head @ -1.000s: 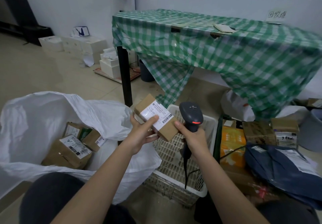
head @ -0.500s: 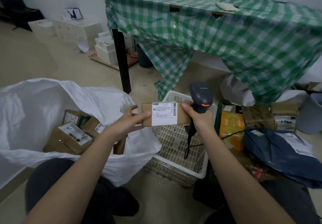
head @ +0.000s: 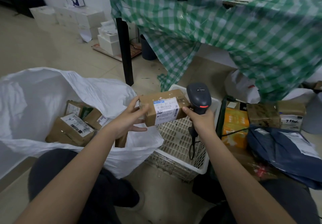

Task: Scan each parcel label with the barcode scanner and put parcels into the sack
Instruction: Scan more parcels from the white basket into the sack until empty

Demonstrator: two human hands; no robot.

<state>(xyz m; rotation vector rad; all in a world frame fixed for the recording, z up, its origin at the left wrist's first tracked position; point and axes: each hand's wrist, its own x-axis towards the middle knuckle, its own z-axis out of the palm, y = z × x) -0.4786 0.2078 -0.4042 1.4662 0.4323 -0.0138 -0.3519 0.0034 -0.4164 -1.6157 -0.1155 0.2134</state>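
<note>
In the head view, the person holds a brown cardboard parcel (head: 163,107) in the air above the near left corner of a white slotted basket (head: 181,147) that stands on the floor. The left hand (head: 129,117) grips the parcel's left end, thumb on top and fingers curled beneath it. The parcel's white label (head: 166,111) faces up toward the camera, its barcode near the right edge. The right hand (head: 200,119) is clamped round the handle of a dark barcode scanner (head: 199,98), whose head stands upright just beside the parcel's right end with a red light showing; the thumb touches that end of the parcel. The scanner's cable (head: 192,145) hangs down into the basket. To the left, a white sack (head: 43,91) lies open on the floor with several labelled boxes (head: 73,129) inside. To the right of the basket sit an orange box (head: 235,124), more cardboard parcels (head: 263,113) and a dark blue mailing bag (head: 282,147). Behind stands a bench draped in a green checked cloth (head: 217,24).
</note>
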